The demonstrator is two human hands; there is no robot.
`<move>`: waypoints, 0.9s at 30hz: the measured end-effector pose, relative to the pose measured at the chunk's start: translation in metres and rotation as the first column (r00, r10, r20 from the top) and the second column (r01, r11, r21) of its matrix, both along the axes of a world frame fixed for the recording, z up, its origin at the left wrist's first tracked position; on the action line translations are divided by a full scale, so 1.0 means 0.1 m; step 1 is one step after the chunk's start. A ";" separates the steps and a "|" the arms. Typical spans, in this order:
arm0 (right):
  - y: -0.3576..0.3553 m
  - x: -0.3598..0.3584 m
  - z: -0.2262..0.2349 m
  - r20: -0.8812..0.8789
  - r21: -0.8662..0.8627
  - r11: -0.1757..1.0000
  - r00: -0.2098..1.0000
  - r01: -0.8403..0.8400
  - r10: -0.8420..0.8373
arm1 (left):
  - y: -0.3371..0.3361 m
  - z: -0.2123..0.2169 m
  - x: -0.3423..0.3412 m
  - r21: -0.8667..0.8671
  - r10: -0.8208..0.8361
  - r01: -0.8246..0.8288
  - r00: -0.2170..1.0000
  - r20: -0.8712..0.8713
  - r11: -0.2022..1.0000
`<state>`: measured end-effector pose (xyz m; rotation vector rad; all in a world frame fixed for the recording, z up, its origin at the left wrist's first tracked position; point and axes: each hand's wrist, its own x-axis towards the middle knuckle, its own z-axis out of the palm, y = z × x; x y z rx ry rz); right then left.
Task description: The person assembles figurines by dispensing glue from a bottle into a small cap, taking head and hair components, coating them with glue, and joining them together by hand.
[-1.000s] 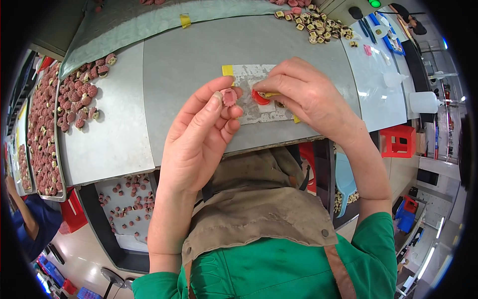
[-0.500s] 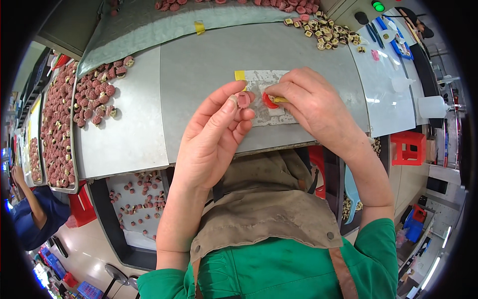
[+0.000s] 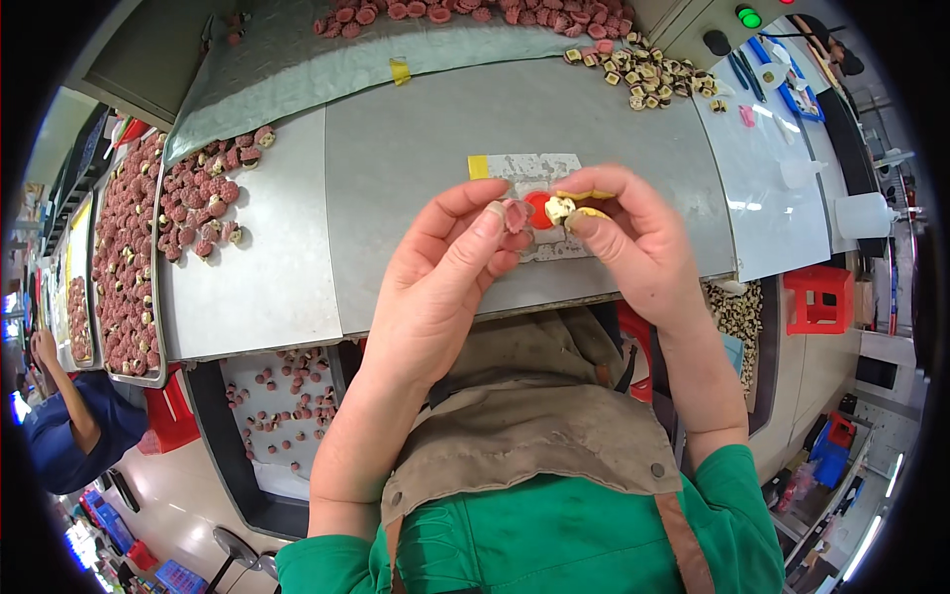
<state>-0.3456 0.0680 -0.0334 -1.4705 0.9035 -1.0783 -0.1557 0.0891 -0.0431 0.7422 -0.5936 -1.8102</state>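
Observation:
Over the middle of the bench, my left hand (image 3: 445, 252) pinches a small pink, bumpy, hollow shell piece (image 3: 516, 214) between thumb and fingers. Close beside it, my right hand (image 3: 638, 238) grips a small cream-coloured piece with dark specks (image 3: 559, 209). Yellow covers wrap fingertips of the right hand. The two pieces face each other with a narrow gap between them. Behind them a round red pad or shallow dish (image 3: 537, 208) rests on a stained white sheet (image 3: 544, 164), which has yellow tape at its far left corner.
Pink shells (image 3: 435, 12) lie at the back, and cream-and-dark pieces (image 3: 648, 74) sit at the back right. Finished-looking pink pieces (image 3: 203, 198) cover the left side, beside a full tray (image 3: 124, 257). An open drawer (image 3: 282, 411) holds more below. Red stools (image 3: 819, 299) flank the bench.
My right hand has lifted from the red pad and turned, now showing the cream piece. My left hand has shifted slightly right with the pink shell, bringing both pieces closer together.

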 end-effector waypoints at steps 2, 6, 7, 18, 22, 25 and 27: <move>0.02 0.01 -0.02 -0.032 -0.043 0.999 0.999 -0.018 0.017 | 0.01 0.01 -0.03 -0.007 0.009 -0.009 0.999 0.031 1.000; 0.01 0.03 -0.03 -0.149 -0.208 0.977 0.989 -0.047 0.016 | 0.02 -0.01 -0.05 -0.064 0.029 -0.022 0.995 0.099 0.998; 0.01 0.03 -0.03 -0.148 -0.208 0.977 0.989 -0.048 0.017 | 0.02 -0.02 -0.06 -0.064 0.029 -0.023 0.995 0.100 0.998; 0.12 0.14 -0.22 -0.096 -0.337 0.934 0.982 0.120 -0.160 | 0.13 -0.11 -0.21 -0.395 0.260 -0.129 0.919 0.297 0.909; 0.11 0.08 -0.12 -0.202 -0.480 0.872 0.955 0.095 -0.216 | 0.09 0.04 -0.15 -0.200 0.028 0.018 0.974 0.224 0.980; 0.05 0.00 -0.16 -0.348 -0.542 0.835 0.930 -0.095 -0.120 | 0.11 0.10 -0.16 -0.132 0.016 0.010 0.980 0.197 0.991; 0.05 -0.01 -0.23 -0.303 -0.554 0.831 0.942 -0.051 -0.145 | 0.13 0.04 -0.23 -0.228 0.041 0.023 0.961 0.275 0.973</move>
